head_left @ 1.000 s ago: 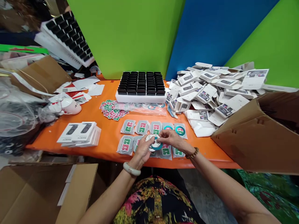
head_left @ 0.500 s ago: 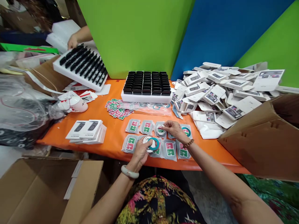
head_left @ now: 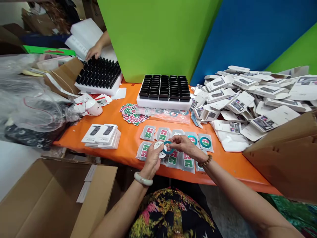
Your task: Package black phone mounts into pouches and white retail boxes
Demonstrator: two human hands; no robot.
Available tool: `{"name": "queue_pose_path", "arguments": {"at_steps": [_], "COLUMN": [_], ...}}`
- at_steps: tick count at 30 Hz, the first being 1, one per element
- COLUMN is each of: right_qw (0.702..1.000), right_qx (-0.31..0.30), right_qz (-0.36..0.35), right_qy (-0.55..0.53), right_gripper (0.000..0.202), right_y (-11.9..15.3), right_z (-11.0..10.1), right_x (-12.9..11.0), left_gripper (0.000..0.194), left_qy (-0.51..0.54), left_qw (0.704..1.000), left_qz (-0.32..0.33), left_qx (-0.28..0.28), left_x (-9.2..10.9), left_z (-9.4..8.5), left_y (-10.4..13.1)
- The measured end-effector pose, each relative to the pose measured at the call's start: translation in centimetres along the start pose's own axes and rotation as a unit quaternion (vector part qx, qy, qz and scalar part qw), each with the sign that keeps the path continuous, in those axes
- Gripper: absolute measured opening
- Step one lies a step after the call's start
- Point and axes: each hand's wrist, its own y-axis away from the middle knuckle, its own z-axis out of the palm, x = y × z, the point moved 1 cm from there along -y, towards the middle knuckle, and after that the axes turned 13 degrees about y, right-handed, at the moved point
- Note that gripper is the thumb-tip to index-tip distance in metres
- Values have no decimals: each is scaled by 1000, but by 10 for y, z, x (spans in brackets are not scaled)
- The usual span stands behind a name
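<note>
Well, we list: 1 teal ring (head_left: 169,152), pinched at its edge in our R hand (head_left: 183,144), fingertips closed. Ring overlaps edge of wht. disc stack (head_left: 158,145), gripped in our L hand (head_left: 152,157), thumb on top. Both held over near row of grey pouches (head_left: 148,133), w/ red-and-grn. stickers; teal rings also on two far-row pouches, R end. Orange table (head_left: 111,117) beneath. Behind pouches we log clear bags (head_left: 170,116), sticker pile (head_left: 132,114), wht. foam tray (head_left: 163,104) of blk. pcs. To L: small stack of wht. boxes (head_left: 100,136). To R: heap of wht. cartons (head_left: 235,99), cardbd. box (head_left: 284,155). Far L: 2nd tray (head_left: 99,88), another person's hand (head_left: 94,52) at its back edge; contact we can't tell.
</note>
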Motion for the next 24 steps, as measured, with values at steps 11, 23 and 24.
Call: {"name": "queue_pose_path", "arguments": {"at_steps": [11, 23, 24], "right_qw": [973, 992, 993], "right_qx": [150, -88, -96], "right_qz": [-34, -46, -40], "right_qy": [174, 78, 55], "right_gripper": [14, 23, 22], "right_y": [-62, -38, -40], "right_z": [-4, 28, 29], "right_x": [2, -29, -29], "left_gripper": [29, 49, 50], "left_qy": [13, -22, -22], "left_qw": [999, 1000, 1000], "left_qz": [-5, 19, 14], "left_qx": [36, -9, -12], "left_x": [19, 16, 17], "left_z": [-20, -23, -23], "left_y": [11, 7, 8]}}
